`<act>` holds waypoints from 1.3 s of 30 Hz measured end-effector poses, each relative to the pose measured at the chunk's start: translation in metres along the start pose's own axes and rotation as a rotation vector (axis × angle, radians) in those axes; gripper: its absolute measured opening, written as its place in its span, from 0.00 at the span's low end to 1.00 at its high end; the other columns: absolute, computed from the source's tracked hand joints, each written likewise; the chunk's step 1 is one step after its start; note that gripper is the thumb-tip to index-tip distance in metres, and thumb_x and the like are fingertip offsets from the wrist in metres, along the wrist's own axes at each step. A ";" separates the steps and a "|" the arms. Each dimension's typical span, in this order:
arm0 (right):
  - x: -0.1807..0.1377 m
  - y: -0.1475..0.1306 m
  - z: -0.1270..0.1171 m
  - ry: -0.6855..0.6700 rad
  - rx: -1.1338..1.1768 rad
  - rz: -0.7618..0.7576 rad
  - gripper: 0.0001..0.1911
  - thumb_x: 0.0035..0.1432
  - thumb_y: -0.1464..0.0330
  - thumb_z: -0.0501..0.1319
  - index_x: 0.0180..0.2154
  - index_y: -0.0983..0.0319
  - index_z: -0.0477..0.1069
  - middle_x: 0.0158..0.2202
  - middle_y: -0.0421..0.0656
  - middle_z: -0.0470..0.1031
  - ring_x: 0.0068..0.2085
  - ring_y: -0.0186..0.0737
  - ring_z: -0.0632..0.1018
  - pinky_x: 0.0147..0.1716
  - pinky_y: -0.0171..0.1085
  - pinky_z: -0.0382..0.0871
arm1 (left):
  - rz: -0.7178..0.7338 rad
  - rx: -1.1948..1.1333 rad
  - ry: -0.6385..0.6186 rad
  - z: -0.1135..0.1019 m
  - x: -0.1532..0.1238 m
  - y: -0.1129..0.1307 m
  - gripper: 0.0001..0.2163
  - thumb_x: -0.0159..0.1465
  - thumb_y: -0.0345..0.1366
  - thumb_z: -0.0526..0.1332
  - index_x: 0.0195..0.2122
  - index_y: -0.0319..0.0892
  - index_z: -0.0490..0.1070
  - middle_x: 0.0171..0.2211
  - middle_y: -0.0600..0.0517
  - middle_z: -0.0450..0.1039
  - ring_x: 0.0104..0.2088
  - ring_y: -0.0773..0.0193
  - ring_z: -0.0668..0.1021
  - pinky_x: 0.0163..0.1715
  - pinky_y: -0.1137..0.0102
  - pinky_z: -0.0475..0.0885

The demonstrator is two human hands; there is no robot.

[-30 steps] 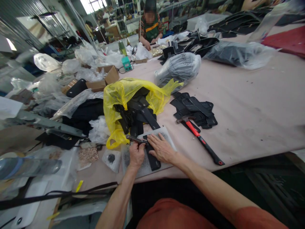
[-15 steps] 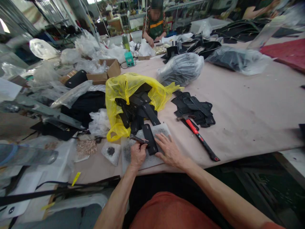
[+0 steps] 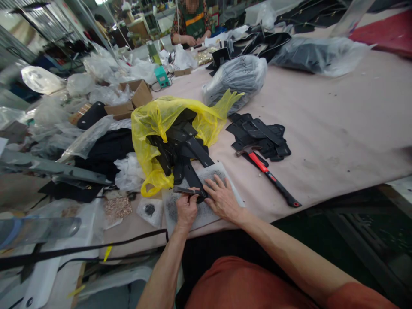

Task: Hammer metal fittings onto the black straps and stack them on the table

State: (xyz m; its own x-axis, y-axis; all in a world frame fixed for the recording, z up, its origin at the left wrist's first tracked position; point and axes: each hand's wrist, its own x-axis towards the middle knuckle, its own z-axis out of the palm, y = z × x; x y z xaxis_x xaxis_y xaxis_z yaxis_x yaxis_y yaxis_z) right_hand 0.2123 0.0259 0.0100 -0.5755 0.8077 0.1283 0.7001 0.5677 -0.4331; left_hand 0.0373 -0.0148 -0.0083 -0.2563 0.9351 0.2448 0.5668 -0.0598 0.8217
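- Pinkish worktop (image 3: 325, 128), plastic bags (image 3: 77, 84) crowding its left side.
- Left hand (image 3: 187, 210): closed on a metal tool (image 3: 183, 190), at the black strip (image 3: 192, 177) over the pale pad (image 3: 210, 216).
- Right hand (image 3: 224, 200): open and splayed beside the strip; contact unclear.
- Strip's near end: partly hidden by tool and left hand.

The black strip (image 3: 192, 177) is looking smooth and matt, like leather; the slim tool (image 3: 184, 190) is giving off a dull metallic sheen. The slab (image 3: 206, 218) is showing a speckled, scuffed face. The yellow bag (image 3: 151, 118) is shining as thin, crinkled plastic, the box (image 3: 142, 94) is looking like matt cardboard.
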 end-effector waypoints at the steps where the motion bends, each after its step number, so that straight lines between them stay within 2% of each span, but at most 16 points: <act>1: -0.001 -0.001 0.000 0.007 0.013 0.001 0.23 0.62 0.63 0.58 0.59 0.57 0.67 0.65 0.45 0.63 0.66 0.60 0.56 0.62 0.64 0.44 | 0.008 0.008 0.005 0.000 0.000 0.000 0.09 0.64 0.34 0.58 0.40 0.41 0.77 0.39 0.48 0.81 0.41 0.58 0.82 0.45 0.64 0.77; 7: -0.002 -0.009 0.005 0.076 0.102 0.043 0.18 0.61 0.67 0.59 0.53 0.57 0.71 0.61 0.44 0.69 0.65 0.57 0.59 0.63 0.62 0.45 | 0.068 0.057 0.029 0.002 -0.003 0.001 0.08 0.64 0.34 0.59 0.41 0.41 0.77 0.39 0.48 0.81 0.41 0.58 0.82 0.46 0.63 0.78; 15: -0.003 -0.010 0.010 0.127 0.193 0.089 0.16 0.57 0.69 0.63 0.48 0.56 0.75 0.59 0.42 0.71 0.64 0.57 0.61 0.63 0.62 0.44 | 0.129 0.098 0.027 0.001 -0.004 0.002 0.08 0.64 0.31 0.59 0.41 0.42 0.77 0.40 0.49 0.81 0.42 0.59 0.82 0.47 0.63 0.77; 27: -0.002 -0.009 0.009 0.128 0.214 0.106 0.16 0.57 0.68 0.63 0.49 0.57 0.75 0.59 0.42 0.71 0.65 0.56 0.60 0.64 0.61 0.43 | -0.021 0.079 -0.011 -0.003 0.000 0.002 0.09 0.65 0.35 0.58 0.40 0.42 0.78 0.40 0.48 0.81 0.42 0.58 0.81 0.46 0.62 0.77; 39: -0.003 -0.010 0.007 0.120 0.209 0.097 0.17 0.58 0.68 0.62 0.50 0.56 0.74 0.59 0.43 0.70 0.65 0.56 0.60 0.63 0.62 0.43 | 0.059 0.120 -0.010 0.001 0.001 0.001 0.08 0.64 0.35 0.58 0.40 0.41 0.77 0.39 0.47 0.81 0.41 0.57 0.82 0.46 0.61 0.78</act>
State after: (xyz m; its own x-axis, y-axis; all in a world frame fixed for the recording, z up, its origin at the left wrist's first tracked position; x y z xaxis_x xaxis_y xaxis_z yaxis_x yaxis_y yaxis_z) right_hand 0.2038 0.0172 0.0074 -0.4467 0.8771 0.1763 0.6400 0.4510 -0.6221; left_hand 0.0384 -0.0141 -0.0074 -0.2121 0.9347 0.2851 0.6704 -0.0731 0.7384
